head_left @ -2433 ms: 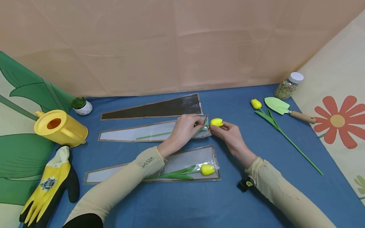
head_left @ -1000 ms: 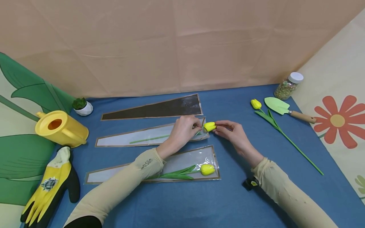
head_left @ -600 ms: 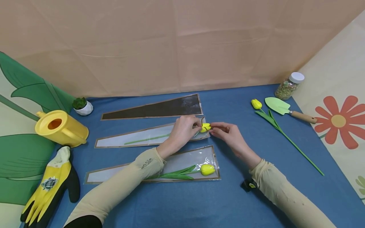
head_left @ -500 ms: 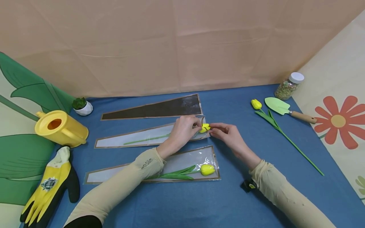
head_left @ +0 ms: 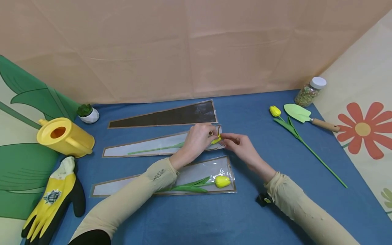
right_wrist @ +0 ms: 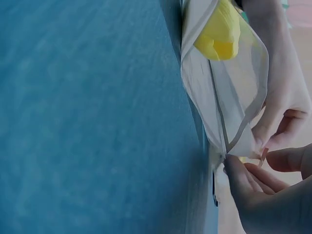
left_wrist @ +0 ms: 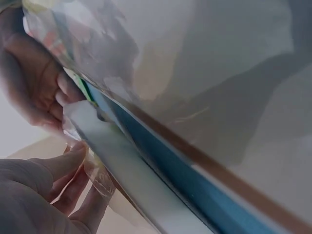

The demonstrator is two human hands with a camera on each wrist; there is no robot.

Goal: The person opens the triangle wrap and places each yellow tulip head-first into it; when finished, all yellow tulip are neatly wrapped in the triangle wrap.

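Note:
My left hand (head_left: 199, 137) pinches the wide mouth of the middle flower sleeve (head_left: 119, 149), white with a brown border and clear film. My right hand (head_left: 240, 146) meets it there, fingertips pinching the sleeve's edge. Inside lies a yellow tulip (head_left: 216, 140), its bloom partly hidden by fingers and its green stem running left. In the right wrist view the sleeve mouth (right_wrist: 267, 68) gapes around the yellow bloom (right_wrist: 219, 34). The left wrist view shows crinkled clear film (left_wrist: 97, 178) at the left fingers.
Nearer me is another sleeve (head_left: 228, 163) with a tulip (head_left: 222, 181); a dark sleeve (head_left: 183, 115) lies behind. On the right are a loose tulip (head_left: 275, 111), trowel (head_left: 298, 113) and jar (head_left: 309, 93). Watering can (head_left: 73, 139), succulent pot (head_left: 90, 116) and glove (head_left: 58, 197) stand left.
The yellow tulip has slid left into the middle sleeve, its bloom passing from outside the mouth to within. My right hand has followed left, its fingertips now at the mouth's edge.

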